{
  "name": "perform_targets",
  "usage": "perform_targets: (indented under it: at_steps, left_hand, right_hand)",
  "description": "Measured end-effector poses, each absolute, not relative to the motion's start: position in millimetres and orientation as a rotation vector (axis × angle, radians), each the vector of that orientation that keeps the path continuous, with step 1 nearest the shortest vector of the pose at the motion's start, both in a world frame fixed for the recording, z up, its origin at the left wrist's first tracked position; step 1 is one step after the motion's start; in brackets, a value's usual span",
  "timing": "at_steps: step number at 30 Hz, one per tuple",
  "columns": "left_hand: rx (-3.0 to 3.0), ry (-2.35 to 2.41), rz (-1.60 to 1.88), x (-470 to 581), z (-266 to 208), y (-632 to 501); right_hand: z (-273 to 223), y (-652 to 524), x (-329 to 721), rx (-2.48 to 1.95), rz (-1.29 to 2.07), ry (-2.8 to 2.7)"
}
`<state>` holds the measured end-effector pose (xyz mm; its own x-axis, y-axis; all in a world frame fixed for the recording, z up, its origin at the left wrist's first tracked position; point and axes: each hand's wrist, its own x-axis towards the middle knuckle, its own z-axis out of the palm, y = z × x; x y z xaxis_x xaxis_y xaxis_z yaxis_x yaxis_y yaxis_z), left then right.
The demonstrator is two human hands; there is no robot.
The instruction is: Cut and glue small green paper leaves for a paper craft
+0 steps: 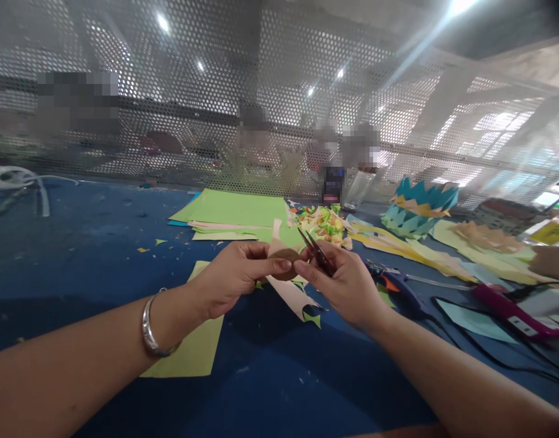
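Between the thumb and fingers of my left hand [231,277] is a peach-coloured paper piece [283,250], with a strip standing up from it. My right hand [350,289] has scissors [316,250] in its grip, blades pointing up and to the left, and its thumb and fingertips also touch the paper's right edge. Below the hands lie a peach paper offcut [292,297] and a small green scrap [312,319]. A yellow-green sheet [199,344] lies partly under my left wrist.
Behind my hands are stacked coloured sheets [243,207] and a heap of curled paper scraps [327,222]. On the right lie a blue glue gun [404,292], a magenta tool [511,313] with black cables, and zigzag-cut paper bands [420,207]. A perforated metal screen [192,109] borders the blue table.
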<state>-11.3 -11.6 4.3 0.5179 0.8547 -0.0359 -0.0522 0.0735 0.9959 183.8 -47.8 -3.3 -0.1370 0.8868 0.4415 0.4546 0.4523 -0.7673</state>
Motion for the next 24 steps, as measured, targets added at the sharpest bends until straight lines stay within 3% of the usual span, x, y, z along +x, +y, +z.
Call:
perform_targets:
  at_steps: [7,14,24]
  left_hand:
    - [1.377,0.729,0.92,-9,3,-19]
    - [1.407,0.795,0.99,-11,2,-12]
    - [1.391,0.759,1.009,-14,1,-10]
  right_hand:
    - [-4,-49,185,-1.136,0.581,-1.749]
    - [-10,-45,189,-1.133,0.803,-1.657]
    - [-7,-43,192,-1.208,0.786,-1.758]
